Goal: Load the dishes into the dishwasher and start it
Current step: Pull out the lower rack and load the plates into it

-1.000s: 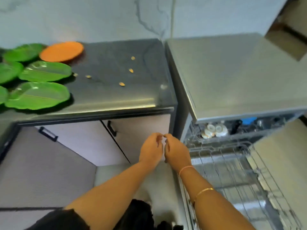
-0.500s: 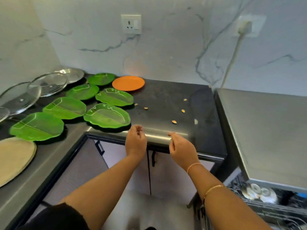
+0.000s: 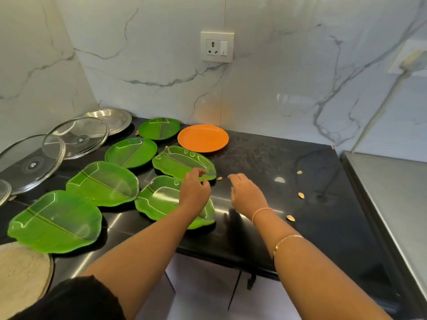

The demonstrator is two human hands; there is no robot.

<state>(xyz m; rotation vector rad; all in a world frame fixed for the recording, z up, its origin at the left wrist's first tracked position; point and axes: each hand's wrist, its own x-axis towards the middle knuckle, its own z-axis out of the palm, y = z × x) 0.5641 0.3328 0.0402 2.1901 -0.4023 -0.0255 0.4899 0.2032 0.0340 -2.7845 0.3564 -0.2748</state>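
The marks on the wall socket [image 3: 217,46] are too small to read. Six green leaf plates [image 3: 54,221] and an orange plate [image 3: 203,138] lie flat on the left half of the black table [image 3: 323,227], with glass lids [image 3: 78,137] at the far left. The table's right half is open, dotted with a few shells [image 3: 301,195], and meets the dishwasher [image 3: 392,192] top at its right edge. Both forearms reach over the table's front edge. The left hand [image 3: 195,190] hovers above the nearest leaf plate, fingers loosely curled by the next plate's rim, holding nothing. The right hand [image 3: 247,195] hangs palm-down, fingers relaxed and empty, near a shell.
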